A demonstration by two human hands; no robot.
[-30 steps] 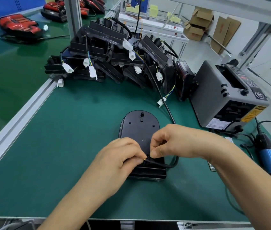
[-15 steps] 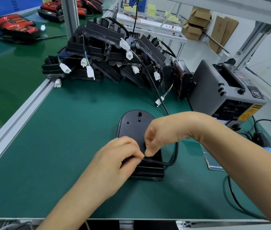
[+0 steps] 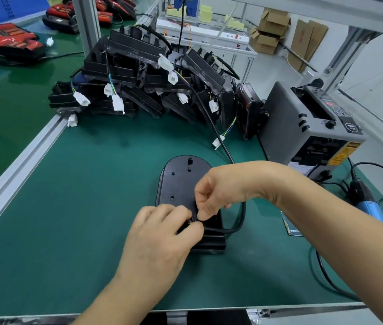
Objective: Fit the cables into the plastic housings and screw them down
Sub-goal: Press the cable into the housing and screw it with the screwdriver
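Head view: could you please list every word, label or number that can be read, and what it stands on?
No text reads for certain.
Yellow label on the grey machine: print blurred.
Control panel and round badge on its top: too small.
White sticker on its front: too small.
Card on the green table: blurred.
Red packages: print blurred.

The end of the black cable (image 3: 240, 219) is hidden between the left hand (image 3: 160, 235) and the right hand (image 3: 225, 186). The right forearm (image 3: 326, 221) covers part of the blue power tool (image 3: 370, 208).
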